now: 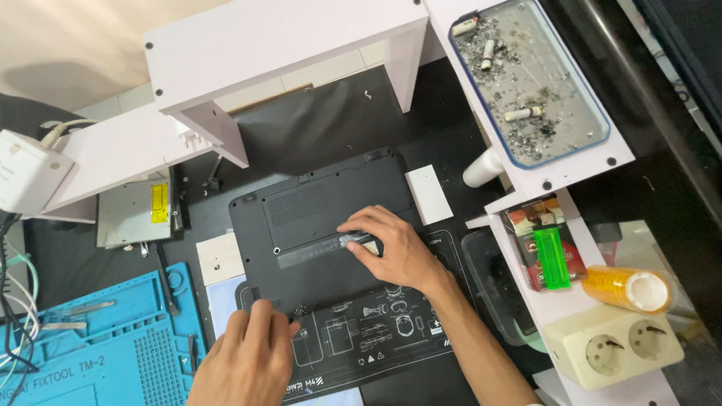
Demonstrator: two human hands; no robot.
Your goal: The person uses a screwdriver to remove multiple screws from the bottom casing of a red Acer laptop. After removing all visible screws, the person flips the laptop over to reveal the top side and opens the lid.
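a: seen from above: right hand (392, 248) resting on the underside of a black laptop (316, 218), fingers (359, 225) narrowed around a small screwdriver (353, 240), tip pointing left across the base panel.

b: and the left hand (247, 353)?

a: curled at the laptop's near left corner, fingertips (259, 312) pressing the edge; closed or merely bent, cannot tell. nothing visibly held.

b: under the laptop?

a: lying on a black printed work mat (361, 331), just below the right wrist.

b: around the fingers?

a: just left of the left hand, a blue repair mat (98, 338) with metal tools. beyond the right fingertips, a white rectangular block (429, 194). above the left fingers, a second white block (219, 258) and, further out, a silver drive (135, 213). far right of the right hand, a tray of ash and cigarette ends (526, 75), a green lighter (552, 258), a cream double socket (613, 346).
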